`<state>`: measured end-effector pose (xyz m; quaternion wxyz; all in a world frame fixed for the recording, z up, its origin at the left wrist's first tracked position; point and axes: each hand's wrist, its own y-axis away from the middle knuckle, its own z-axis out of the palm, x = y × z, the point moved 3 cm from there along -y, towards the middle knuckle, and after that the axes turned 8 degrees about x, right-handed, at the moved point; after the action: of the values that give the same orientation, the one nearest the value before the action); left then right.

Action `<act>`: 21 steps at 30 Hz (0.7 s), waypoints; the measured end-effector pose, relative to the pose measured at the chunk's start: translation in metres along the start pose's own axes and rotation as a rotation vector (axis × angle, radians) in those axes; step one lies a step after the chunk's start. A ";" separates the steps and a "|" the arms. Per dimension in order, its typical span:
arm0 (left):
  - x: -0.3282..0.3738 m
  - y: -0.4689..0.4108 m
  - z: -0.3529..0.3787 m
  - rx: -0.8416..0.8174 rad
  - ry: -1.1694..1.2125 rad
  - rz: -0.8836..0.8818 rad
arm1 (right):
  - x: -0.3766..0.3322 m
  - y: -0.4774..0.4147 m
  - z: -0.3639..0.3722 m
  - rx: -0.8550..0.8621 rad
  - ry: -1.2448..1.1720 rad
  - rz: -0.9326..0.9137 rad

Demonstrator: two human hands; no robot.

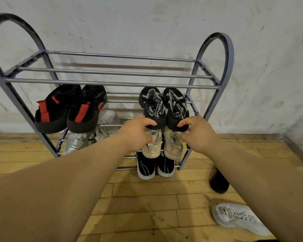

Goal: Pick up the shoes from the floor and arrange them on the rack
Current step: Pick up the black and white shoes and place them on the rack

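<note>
A grey metal shoe rack (112,83) stands against the wall. On the right of its second tier sit two black shoes with white lettering. My left hand (138,132) grips the heel of the left black shoe (153,105). The heel of the right black shoe (176,106) is pinched by my right hand (198,132). A black-and-red pair (68,109) rests on the same tier at the left. Below are a beige pair (163,145), a black pair with green stripes (155,165) and white shoes (87,137). A white sneaker (238,217) lies on the floor at the lower right.
A dark shoe (219,183) lies on the wooden floor (147,203) right of the rack, partly hidden by my right forearm. The rack's top tier (112,73) holds nothing. A white scuffed wall (147,23) runs behind, with a baseboard corner at the right.
</note>
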<state>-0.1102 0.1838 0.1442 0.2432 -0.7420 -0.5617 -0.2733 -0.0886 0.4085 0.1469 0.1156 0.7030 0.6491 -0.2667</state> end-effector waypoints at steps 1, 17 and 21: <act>0.000 -0.002 0.001 0.002 0.006 0.002 | 0.001 -0.001 0.001 0.006 0.003 0.003; 0.001 0.003 0.003 -0.023 -0.137 -0.013 | 0.005 0.001 -0.009 -0.024 0.025 0.071; 0.005 0.016 -0.006 -0.022 -0.185 -0.023 | 0.005 0.011 -0.022 -0.108 0.026 0.074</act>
<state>-0.0944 0.1790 0.1507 0.1787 -0.7604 -0.5872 -0.2125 -0.0729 0.4222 0.1603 0.1546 0.7227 0.6375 -0.2177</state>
